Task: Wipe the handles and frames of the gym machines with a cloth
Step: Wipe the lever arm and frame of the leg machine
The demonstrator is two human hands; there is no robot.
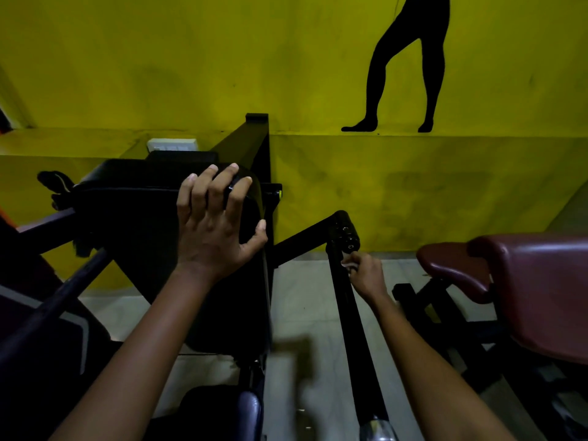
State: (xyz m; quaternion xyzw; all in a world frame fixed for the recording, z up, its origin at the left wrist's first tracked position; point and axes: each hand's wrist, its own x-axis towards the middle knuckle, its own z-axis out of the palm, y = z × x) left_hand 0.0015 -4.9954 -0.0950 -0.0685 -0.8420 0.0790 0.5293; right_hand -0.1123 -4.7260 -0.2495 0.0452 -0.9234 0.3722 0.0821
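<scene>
A black gym machine stands against the yellow wall, with a padded black rest (pixel 133 218) and a black upright frame post (pixel 259 144). My left hand (pixel 216 224) grips the pad's upper right corner, with the fingers bent over the top and the thumb round the side. A long black bar (pixel 353 332) runs from the bottom of the view up to a round end cap with holes (pixel 345 230). My right hand (pixel 366 275) is curled against this bar just below the cap. It pinches a small pale cloth (pixel 348 265), mostly hidden by the fingers.
A maroon padded bench (pixel 525 281) on a black frame stands at the right. Dark bars (pixel 54 300) of the same or another machine cross the left side. A white switch plate (pixel 171 144) sits on the wall ledge. Pale floor tiles (pixel 302 297) show between the machines.
</scene>
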